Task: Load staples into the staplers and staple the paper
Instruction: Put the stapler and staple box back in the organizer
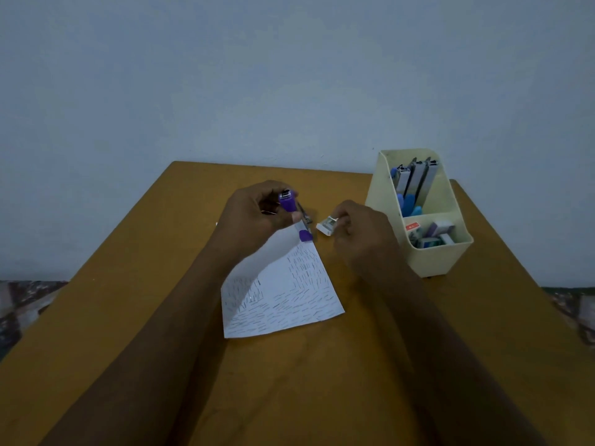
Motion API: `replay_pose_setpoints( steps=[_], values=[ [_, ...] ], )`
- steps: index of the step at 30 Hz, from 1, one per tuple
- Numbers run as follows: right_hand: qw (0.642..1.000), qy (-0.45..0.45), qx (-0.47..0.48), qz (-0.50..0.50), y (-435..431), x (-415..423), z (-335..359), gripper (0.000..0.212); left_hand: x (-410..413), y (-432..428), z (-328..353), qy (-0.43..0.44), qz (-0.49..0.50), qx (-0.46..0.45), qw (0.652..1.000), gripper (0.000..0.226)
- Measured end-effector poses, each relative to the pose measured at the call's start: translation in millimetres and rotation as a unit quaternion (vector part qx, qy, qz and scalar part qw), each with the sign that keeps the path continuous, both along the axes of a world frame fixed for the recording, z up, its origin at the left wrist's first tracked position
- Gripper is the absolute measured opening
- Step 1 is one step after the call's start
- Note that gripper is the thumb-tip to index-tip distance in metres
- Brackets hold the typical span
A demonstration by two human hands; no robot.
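Purple: one stapler (pixel 287 201) gripped by left hand (pixel 252 215); right hand (pixel 363 235) pinches one staple box (pixel 325 227).

The left hand (pixel 254 214) covers the middle of the purple stapler (pixel 287 202) and the far corner of the paper (pixel 283 291). Right of the paper, the right hand (pixel 363 233) hides much of a small white staple box (pixel 325 227). Labels on the little boxes (pixel 442 227) in the cream organizer (pixel 431 259) are too small to read.

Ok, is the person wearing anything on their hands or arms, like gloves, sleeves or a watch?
No gloves on the left hand or right hand. Both forearms are bare to the frame edge: no sleeves, watch or bracelet. Rings cannot be told in this dim light.
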State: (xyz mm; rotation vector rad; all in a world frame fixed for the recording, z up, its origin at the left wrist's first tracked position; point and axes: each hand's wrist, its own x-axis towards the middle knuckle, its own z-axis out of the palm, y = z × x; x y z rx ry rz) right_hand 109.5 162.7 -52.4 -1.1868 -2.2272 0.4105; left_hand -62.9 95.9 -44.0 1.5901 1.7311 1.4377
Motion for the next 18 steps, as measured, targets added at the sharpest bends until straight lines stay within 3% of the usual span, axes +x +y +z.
replay_pose_setpoints(
  steps=[5, 10, 13, 18],
  values=[
    [1.0, 0.014, 0.017, 0.017, -14, 25, 28, 0.012, 24, 3, 18, 0.012, 0.004, 0.032, 0.999, 0.031],
    [0.989, 0.112, 0.09, 0.025, -11, 60, 49, 0.007, 54, 9, 54, 0.005, -0.012, 0.105, 0.994, 0.033],
    [0.982, 0.161, 0.094, -0.01, -4, 83, 63, 0.009, 75, 16, 76, 0.03, -0.043, 0.128, 0.99, 0.034],
    [0.983, 0.154, 0.062, -0.074, 14, 109, 71, 0.014, 109, 37, 94, 0.09, -0.061, 0.137, 0.985, 0.035]
  ],
)
